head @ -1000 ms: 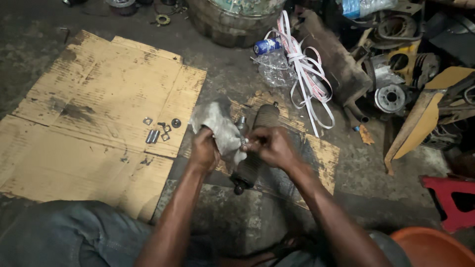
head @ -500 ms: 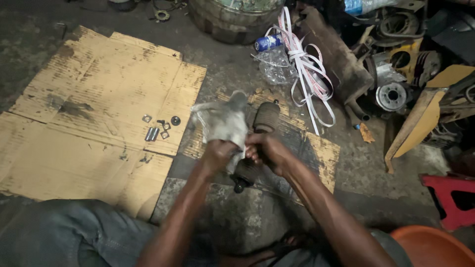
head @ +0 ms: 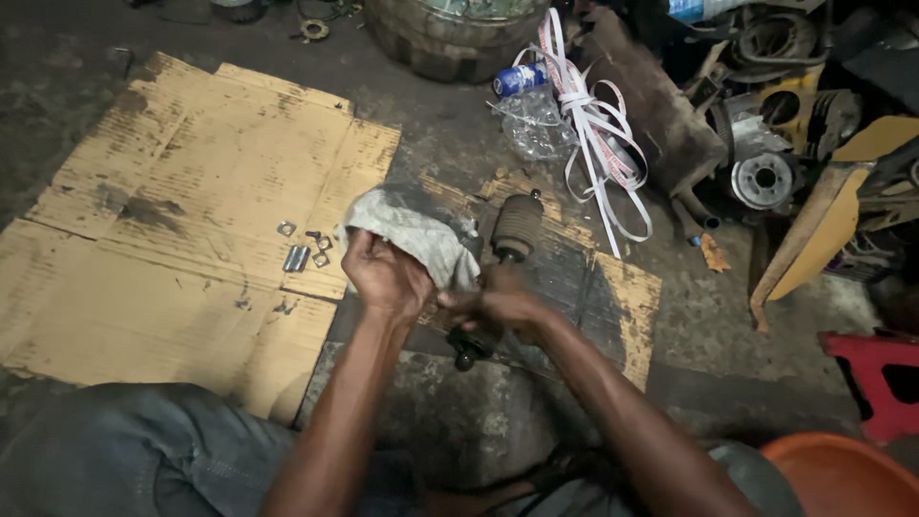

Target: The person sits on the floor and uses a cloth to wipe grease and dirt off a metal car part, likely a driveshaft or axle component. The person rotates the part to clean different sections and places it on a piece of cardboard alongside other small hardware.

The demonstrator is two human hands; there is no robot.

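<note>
Flattened cardboard [head: 191, 191] covers a grimy concrete floor [head: 459, 144]. Left hand [head: 383, 278] is clenched on a grey rag [head: 421, 230]; right hand [head: 498, 306], just beside it, grips a dark metal part [head: 517, 230] lying between both hands.

Flattened cardboard [head: 191, 182] bears small metal bits [head: 299, 251] — white strapping [head: 593, 124], red stool [head: 876, 378] lie beyond.
</note>
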